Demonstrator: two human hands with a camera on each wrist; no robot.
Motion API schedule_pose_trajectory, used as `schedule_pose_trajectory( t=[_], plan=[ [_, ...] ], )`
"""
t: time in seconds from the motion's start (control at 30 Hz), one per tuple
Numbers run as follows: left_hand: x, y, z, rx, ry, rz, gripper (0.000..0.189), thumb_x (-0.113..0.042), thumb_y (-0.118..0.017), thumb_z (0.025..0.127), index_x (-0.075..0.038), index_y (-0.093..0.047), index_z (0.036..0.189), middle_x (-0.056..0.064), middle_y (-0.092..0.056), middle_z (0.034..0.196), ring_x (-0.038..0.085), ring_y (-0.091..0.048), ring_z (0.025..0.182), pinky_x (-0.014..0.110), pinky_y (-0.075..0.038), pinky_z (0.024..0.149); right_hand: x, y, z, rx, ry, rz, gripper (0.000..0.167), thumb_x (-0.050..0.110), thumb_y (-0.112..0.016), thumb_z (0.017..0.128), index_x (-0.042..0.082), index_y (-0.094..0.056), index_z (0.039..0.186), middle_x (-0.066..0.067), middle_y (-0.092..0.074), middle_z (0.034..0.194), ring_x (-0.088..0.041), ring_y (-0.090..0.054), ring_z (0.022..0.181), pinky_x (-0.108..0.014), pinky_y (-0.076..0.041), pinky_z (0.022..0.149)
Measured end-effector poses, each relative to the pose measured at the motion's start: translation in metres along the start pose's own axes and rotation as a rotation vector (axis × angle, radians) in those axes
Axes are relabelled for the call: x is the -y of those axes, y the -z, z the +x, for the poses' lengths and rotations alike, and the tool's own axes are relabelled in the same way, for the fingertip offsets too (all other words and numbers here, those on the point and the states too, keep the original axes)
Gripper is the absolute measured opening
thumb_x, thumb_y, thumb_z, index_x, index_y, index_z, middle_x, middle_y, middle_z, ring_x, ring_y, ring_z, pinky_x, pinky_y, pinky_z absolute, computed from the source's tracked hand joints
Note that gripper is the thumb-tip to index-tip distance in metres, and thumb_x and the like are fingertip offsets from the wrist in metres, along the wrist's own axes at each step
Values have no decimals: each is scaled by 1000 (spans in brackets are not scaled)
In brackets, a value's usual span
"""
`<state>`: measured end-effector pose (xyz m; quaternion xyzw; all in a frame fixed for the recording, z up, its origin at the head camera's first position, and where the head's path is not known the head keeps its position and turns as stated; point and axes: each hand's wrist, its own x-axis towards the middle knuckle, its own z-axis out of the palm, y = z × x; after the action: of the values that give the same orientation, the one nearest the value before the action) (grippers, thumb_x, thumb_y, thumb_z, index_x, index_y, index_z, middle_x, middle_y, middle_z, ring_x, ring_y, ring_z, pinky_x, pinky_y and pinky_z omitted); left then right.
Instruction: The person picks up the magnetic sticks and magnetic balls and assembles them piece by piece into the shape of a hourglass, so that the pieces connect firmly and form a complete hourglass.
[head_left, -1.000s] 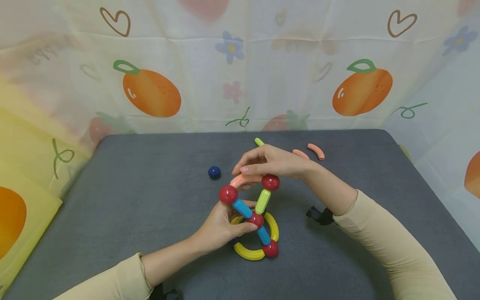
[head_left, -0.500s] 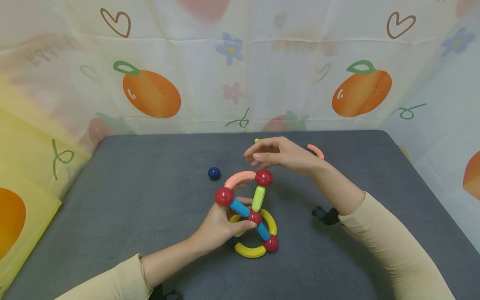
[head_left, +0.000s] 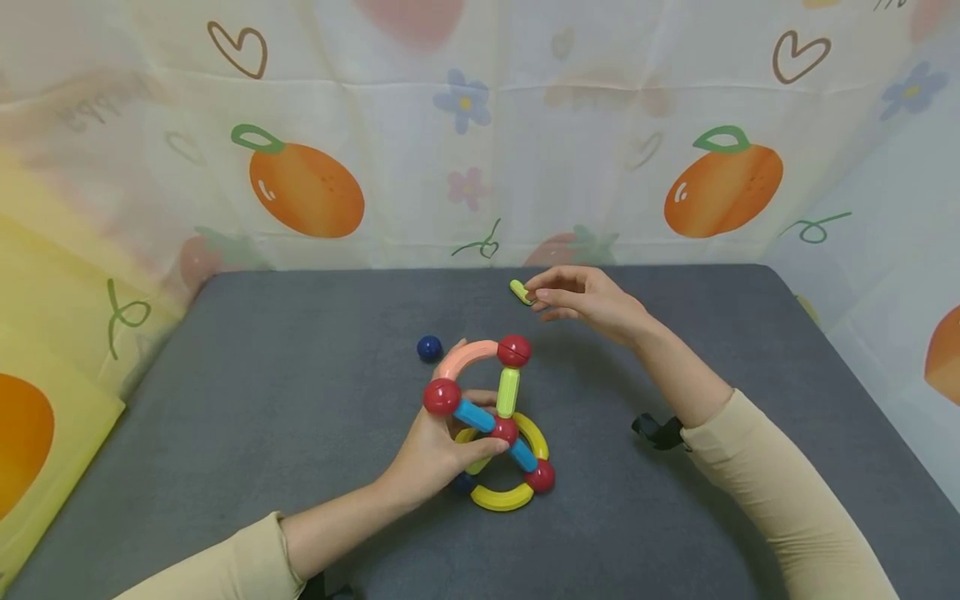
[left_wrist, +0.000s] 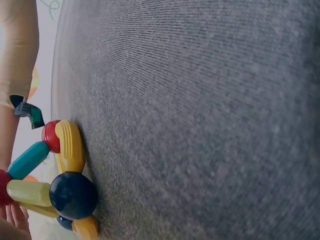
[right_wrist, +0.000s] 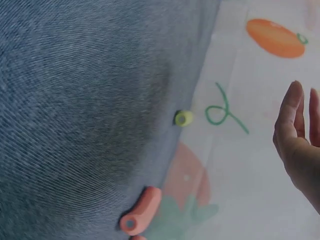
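Note:
In the head view my left hand grips a magnetic stick-and-ball model around its middle red ball. Yellow curved sticks form a ring at its base on the table. Blue sticks and a green stick lead up to two more red balls, which a pink curved stick joins at the top. A dark blue ball sits low on the model in the left wrist view. My right hand hovers with loosely bent fingers beside a loose green stick, partly overlapping it.
A loose dark blue ball lies on the grey table behind the model. Pink curved sticks lie near the far edge in the right wrist view. A printed curtain hangs behind the table.
My right hand has left the pink curved stick and moved away to the loose green stick at the far edge. The model, still in my left hand, has turned and shifted slightly left.

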<state>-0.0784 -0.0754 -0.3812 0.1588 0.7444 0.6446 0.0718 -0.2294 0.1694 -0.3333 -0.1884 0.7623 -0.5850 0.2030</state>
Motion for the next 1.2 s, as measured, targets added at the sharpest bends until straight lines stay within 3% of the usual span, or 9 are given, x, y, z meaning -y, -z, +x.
schedule_pose_trajectory(
  t=[0.03, 0.3, 0.5, 0.77, 1.2],
  plan=[
    [0, 1, 0, 8, -14, -17, 107, -7, -80, 81, -29, -9, 158, 15, -68, 124, 21, -68, 113, 26, -53, 100, -2, 0, 1, -10, -8, 2, 41, 20, -59, 99, 0, -53, 134, -22, -52, 139, -19, -63, 110, -35, -55, 99],
    [3, 5, 2, 41, -78, -58, 108, -2, -77, 82, -29, -5, 158, 21, -64, 128, 20, -67, 117, 25, -56, 96, -18, 3, 17, -125, -47, -12, 38, 19, -57, 100, 3, -53, 135, -19, -50, 144, -39, -51, 128, -48, -46, 110],
    [3, 4, 1, -3, -78, -58, 110, -3, -78, 81, -34, -4, 156, 18, -60, 133, 20, -67, 118, 33, -57, 96, -28, 3, 36, -196, -45, -109, 38, 16, -57, 100, 1, -53, 135, -23, -51, 141, -40, -53, 127, -51, -48, 107],
    [3, 2, 0, -59, -73, -40, 110, -4, -79, 80, -35, -6, 155, 17, -64, 129, 22, -67, 118, 32, -57, 96, -36, 0, 55, -276, -79, -233, 37, 16, -58, 99, 2, -55, 133, -19, -57, 134, -34, -56, 122, -48, -51, 103],
    [4, 3, -2, -77, -76, -23, 108, -5, -80, 79, -32, -8, 155, 17, -66, 127, 22, -68, 116, 29, -56, 96, -43, -1, 72, -347, -161, -366, 40, 20, -60, 98, 6, -55, 135, -17, -57, 137, -34, -53, 128, -50, -48, 102]
  ],
)
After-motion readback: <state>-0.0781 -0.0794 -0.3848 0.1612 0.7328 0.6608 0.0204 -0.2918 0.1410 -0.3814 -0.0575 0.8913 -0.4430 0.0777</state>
